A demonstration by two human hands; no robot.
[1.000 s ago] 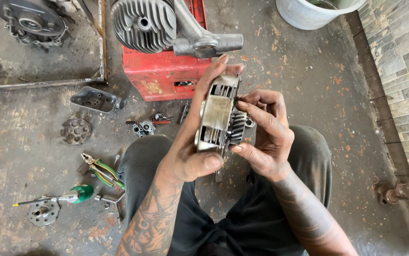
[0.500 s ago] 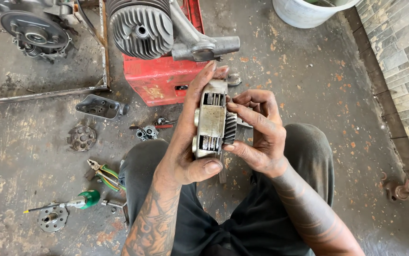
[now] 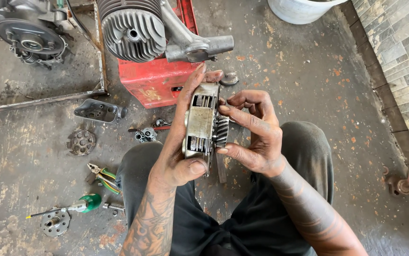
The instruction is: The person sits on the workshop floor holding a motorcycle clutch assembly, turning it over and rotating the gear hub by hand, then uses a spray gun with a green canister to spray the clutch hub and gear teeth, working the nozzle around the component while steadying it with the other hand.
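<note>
The clutch drum is held on edge above the person's lap, between both hands and clear of the floor. Its flat faces point left and right, so its axle line runs across the view; its rim runs from top to bottom of the grip.

The left hand is clasped around the drum. The thumb presses the lower rim and the fingers reach up over the upper rim, so this hand carries the weight. The drum lies directly against its palm, to the palm's right.

The right hand works from the opposite side. Its fingertips touch the toothed gear that projects from the drum's right face. It pinches the gear lightly rather than gripping the drum. The gear lies just left of this hand, and this hand is the nearer one to it.

On the floor, well apart from the hands:
- a red housing with a finned cylinder on top, beyond the drum;
- pliers and a green-handled screwdriver, left of the left knee;
- a perforated disc, further left.
</note>
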